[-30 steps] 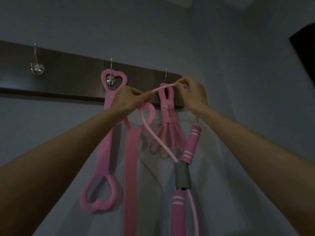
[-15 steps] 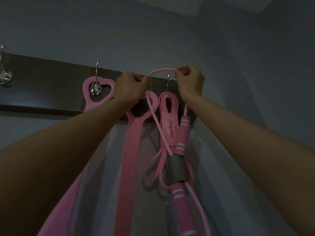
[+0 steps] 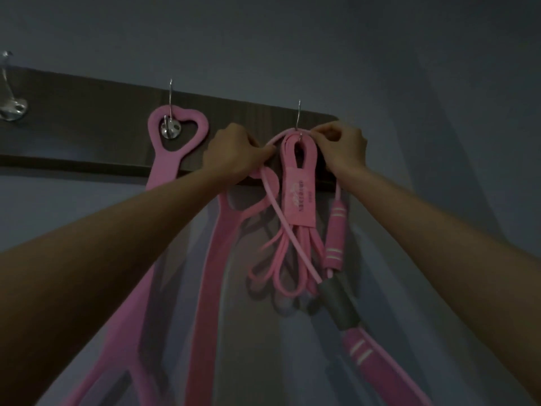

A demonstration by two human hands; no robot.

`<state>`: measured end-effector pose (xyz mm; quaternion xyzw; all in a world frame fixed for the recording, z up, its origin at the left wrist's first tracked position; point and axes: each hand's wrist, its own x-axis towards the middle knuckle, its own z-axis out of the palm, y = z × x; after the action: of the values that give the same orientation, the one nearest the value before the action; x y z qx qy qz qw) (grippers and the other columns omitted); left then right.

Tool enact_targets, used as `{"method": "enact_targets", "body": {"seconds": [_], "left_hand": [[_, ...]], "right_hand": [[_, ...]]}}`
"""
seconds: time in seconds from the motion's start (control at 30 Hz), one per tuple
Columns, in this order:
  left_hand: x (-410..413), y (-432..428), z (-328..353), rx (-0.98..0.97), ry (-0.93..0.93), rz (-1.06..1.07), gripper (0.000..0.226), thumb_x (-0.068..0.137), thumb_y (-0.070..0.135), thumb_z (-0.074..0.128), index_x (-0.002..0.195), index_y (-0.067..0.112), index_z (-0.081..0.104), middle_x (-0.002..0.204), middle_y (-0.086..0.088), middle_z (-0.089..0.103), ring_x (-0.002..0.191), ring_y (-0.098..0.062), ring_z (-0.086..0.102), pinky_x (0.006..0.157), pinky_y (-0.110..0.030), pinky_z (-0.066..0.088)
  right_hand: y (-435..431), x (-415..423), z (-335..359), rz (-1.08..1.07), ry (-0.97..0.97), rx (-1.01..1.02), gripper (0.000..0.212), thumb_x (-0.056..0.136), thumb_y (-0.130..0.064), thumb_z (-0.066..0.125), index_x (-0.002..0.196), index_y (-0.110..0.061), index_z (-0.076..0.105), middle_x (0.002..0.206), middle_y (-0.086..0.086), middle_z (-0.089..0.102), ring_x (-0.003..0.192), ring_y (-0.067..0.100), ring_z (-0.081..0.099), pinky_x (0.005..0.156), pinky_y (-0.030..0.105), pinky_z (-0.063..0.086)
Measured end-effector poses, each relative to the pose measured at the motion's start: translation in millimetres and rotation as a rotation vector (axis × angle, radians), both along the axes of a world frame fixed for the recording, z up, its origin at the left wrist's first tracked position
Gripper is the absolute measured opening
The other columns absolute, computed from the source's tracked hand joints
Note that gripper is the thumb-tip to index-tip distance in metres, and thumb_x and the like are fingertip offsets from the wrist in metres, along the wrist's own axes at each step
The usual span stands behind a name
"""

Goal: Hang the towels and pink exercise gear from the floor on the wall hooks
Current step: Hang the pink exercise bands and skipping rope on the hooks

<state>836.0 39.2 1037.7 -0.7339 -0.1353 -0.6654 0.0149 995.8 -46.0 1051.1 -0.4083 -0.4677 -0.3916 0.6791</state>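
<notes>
Just right of the frame's centre, a pink label sleeve (image 3: 299,200) is wrapping the bundled resistance band (image 3: 280,266); its dark print is too blurred to read. The band is hanging from the right hook (image 3: 299,111) on the dark wooden rail (image 3: 87,112). The left hand (image 3: 237,153) and right hand (image 3: 344,148) are each pinching the skipping rope cord (image 3: 278,208), arching it across that hook, while its striped handle (image 3: 335,232) is dangling below.

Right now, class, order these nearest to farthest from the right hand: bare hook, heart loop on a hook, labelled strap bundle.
1. Labelled strap bundle: just left of the right hand.
2. Heart loop: on the middle hook, further left.
3. Bare hook: far left edge.
</notes>
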Motion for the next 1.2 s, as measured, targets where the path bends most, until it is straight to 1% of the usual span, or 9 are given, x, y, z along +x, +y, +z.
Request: {"method": "enact_targets", "body": {"seconds": [0.17,0.27,0.33,0.47,0.6,0.7,0.87,0.97,1.2], "left_hand": [[-1.3,-8.0,-27.0,-0.07,0.087,-0.035,0.021,0.076,0.037,0.069,0.062,0.022,0.066,0.067,0.003,0.068,0.066,-0.011,0.065,0.063,-0.029,0.052],[-3.6,-6.0,-47.2,-0.114,0.204,-0.065,0.018,0.077,0.033,0.071,0.064,0.024,0.065,0.072,0.001,0.069,0.069,-0.011,0.065,0.067,-0.032,0.054],[-5.7,-2.1,-63.9,-0.154,0.258,-0.101,0.016,0.081,0.033,0.068,0.07,0.021,0.068,0.076,-0.002,0.07,0.073,-0.014,0.067,0.073,-0.036,0.056],[-16.0,4.4,-91.2,-0.239,0.207,-0.244,0.019,0.081,0.038,0.069,0.073,0.02,0.071,0.065,0.001,0.065,0.057,-0.01,0.059,0.044,-0.021,0.046],[-22.8,-0.1,-101.9,-0.286,0.229,-0.262,0.016,0.074,0.032,0.076,0.08,0.02,0.07,0.071,-0.001,0.066,0.061,-0.014,0.063,0.048,-0.021,0.05],[-23.9,-2.5,-104.5,-0.287,0.226,-0.28,0.017,0.072,0.028,0.078,0.084,0.019,0.07,0.079,-0.005,0.068,0.067,-0.016,0.063,0.056,-0.024,0.052],[-26.7,-5.1,-107.2,-0.291,0.218,-0.278,0.021,0.071,0.026,0.078,0.09,0.018,0.074,0.081,-0.003,0.068,0.064,-0.011,0.059,0.045,-0.018,0.045],[-27.3,-5.1,-106.4,-0.306,0.205,-0.326,0.02,0.073,0.023,0.077,0.092,0.016,0.074,0.075,-0.001,0.066,0.057,-0.006,0.058,0.04,-0.015,0.043],[-26.6,6.2,-96.1,-0.328,0.227,-0.364,0.019,0.076,0.022,0.077,0.091,0.01,0.074,0.081,-0.011,0.071,0.062,-0.016,0.061,0.057,-0.024,0.05]], "right_hand": [[-3.7,-6.1,-41.1,-0.044,-0.101,-0.055,0.024,0.092,-0.023,0.054,0.114,-0.021,0.063,0.106,-0.001,0.067,0.092,0.009,0.06,0.083,0.023,0.049],[-6.3,-8.1,-68.0,-0.1,-0.086,-0.093,0.02,0.09,-0.009,0.051,0.109,-0.014,0.05,0.097,-0.001,0.054,0.079,0.009,0.052,0.07,0.02,0.045],[-9.7,-8.7,-84.8,-0.16,-0.046,-0.171,0.018,0.087,-0.005,0.054,0.104,-0.007,0.05,0.107,0.004,0.044,0.086,0.01,0.046,0.077,0.019,0.041],[-19.5,-14.5,-106.5,-0.216,-0.037,-0.328,0.021,0.087,-0.012,0.058,0.104,-0.002,0.065,0.128,0.011,0.038,0.103,0.013,0.045,0.083,0.003,0.026],[-25.9,-25.8,-122.8,-0.234,-0.011,-0.502,0.031,0.086,-0.032,0.06,0.095,-0.005,0.073,0.145,0.015,0.033,0.132,0.027,0.037,0.111,0.026,0.025],[-30.3,-29.8,-131.2,-0.302,0.033,-0.646,0.039,0.079,-0.048,0.066,0.1,-0.015,0.072,0.146,0.013,0.031,0.138,0.027,0.024,0.112,0.03,0.016],[-25.0,-27.9,-123.3,-0.109,0.208,-0.635,0.039,0.064,-0.044,0.079,0.087,-0.013,0.074,0.094,0.009,0.066,0.094,0.025,0.059,0.081,0.033,0.045],[-26.7,-29.5,-123.4,-0.029,0.188,-0.654,0.029,0.075,-0.027,0.076,0.091,-0.003,0.072,0.065,0.0,0.058,0.061,0.011,0.05,0.061,0.023,0.04],[-16.1,-30.8,-121.1,0.091,0.194,-0.605,0.032,0.075,-0.02,0.077,0.1,-0.002,0.071,0.078,0.004,0.064,0.061,0.005,0.052,0.061,0.014,0.044]]}}
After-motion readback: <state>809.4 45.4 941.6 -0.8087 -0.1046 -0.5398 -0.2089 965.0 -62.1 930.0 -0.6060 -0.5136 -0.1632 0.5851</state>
